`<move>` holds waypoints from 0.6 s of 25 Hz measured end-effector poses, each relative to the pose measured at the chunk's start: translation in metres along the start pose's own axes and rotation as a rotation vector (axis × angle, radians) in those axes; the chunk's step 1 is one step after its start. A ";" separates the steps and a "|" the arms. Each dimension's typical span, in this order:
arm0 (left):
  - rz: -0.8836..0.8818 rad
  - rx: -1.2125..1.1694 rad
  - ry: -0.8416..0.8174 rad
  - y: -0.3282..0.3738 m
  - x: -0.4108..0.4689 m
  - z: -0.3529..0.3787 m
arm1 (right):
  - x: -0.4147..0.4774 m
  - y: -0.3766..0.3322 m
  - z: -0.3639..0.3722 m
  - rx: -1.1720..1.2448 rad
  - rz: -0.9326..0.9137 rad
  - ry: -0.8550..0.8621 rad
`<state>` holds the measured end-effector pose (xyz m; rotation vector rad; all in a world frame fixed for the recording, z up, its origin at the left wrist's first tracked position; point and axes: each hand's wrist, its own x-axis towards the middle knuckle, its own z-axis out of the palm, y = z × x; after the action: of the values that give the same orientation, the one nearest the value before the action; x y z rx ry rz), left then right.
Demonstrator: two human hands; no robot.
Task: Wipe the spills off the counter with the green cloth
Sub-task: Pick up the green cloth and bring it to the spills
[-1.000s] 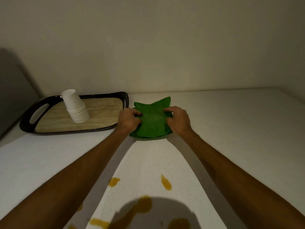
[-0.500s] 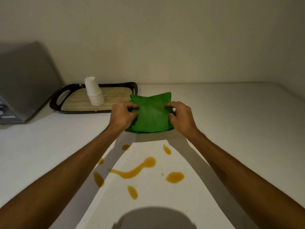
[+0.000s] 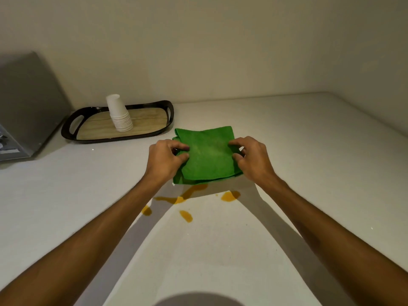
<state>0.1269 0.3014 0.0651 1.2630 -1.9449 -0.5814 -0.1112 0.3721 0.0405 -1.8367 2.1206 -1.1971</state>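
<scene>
A folded green cloth (image 3: 207, 154) lies on the white counter (image 3: 309, 173), its near edge over the far end of the orange-brown spills (image 3: 176, 199). My left hand (image 3: 165, 160) pinches the cloth's left edge. My right hand (image 3: 251, 157) grips its right edge. Several spill blots show just in front of the cloth: a long streak, a blot (image 3: 229, 196) on the right and two small drops (image 3: 186, 216) nearer to me. Part of the streak is hidden under the cloth.
A black tray (image 3: 72, 127) with a wood-look base sits at the back left, holding a stack of white paper cups (image 3: 119, 117). A grey metal appliance (image 3: 26, 107) stands at the far left. The wall runs along the counter's back edge.
Both hands have drawn the cloth toward me, and its near edge now covers the far spills. The view has tilted, so the tray and cups sit further left and up.
</scene>
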 end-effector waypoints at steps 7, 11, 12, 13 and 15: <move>0.007 -0.024 -0.066 0.004 -0.048 0.011 | -0.061 0.004 -0.012 -0.070 0.096 -0.016; -0.036 -0.035 -0.042 -0.010 -0.074 0.000 | -0.085 -0.004 0.003 -0.060 0.074 -0.067; -0.044 -0.036 -0.032 -0.015 -0.081 -0.004 | -0.089 -0.008 0.009 -0.055 0.063 -0.082; -0.048 -0.034 -0.020 -0.021 -0.087 -0.009 | -0.092 -0.013 0.016 -0.045 0.050 -0.094; -0.045 -0.023 0.014 -0.033 -0.099 -0.018 | -0.096 -0.023 0.029 -0.022 0.012 -0.117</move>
<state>0.1847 0.3783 0.0206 1.2961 -1.8968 -0.6145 -0.0513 0.4423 -0.0044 -1.8508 2.0875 -1.0405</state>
